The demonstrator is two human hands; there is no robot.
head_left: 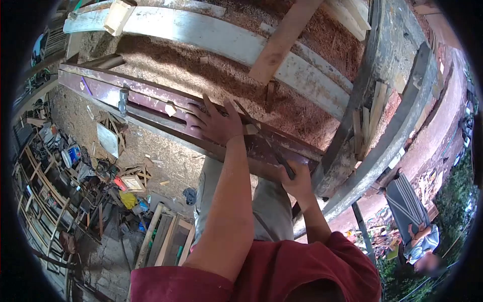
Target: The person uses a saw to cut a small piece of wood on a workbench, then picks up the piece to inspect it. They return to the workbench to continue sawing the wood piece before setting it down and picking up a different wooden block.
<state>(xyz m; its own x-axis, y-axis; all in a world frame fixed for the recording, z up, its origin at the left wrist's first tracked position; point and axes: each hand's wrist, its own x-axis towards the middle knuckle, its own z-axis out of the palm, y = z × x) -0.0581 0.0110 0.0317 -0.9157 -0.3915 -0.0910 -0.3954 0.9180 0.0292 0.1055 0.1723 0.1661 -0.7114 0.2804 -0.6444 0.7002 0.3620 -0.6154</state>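
Observation:
My left hand [219, 121] lies with its fingers spread on a maroon-painted wooden beam [297, 146]. My right hand [298, 181] is closed around the black handle of a long, thin, dark tool [266, 138] that looks like a file. The tool slants across the beam, its far end just past my left fingertips. Under it a small pale piece of wood [250, 129] shows between my hands. Left of my left hand, a pale wood chip [171, 109], a hammer [123, 100] and a purple pencil [86, 85] rest on the beam.
Beyond the beam, a long whitish curved plank [201, 38] and a brown board [282, 45] lie over wood shavings. Thick curved timbers [387, 136] rise at right. Scrap wood and a yellow bag [129, 200] litter the lower-left floor. Another person [422, 244] sits at far right.

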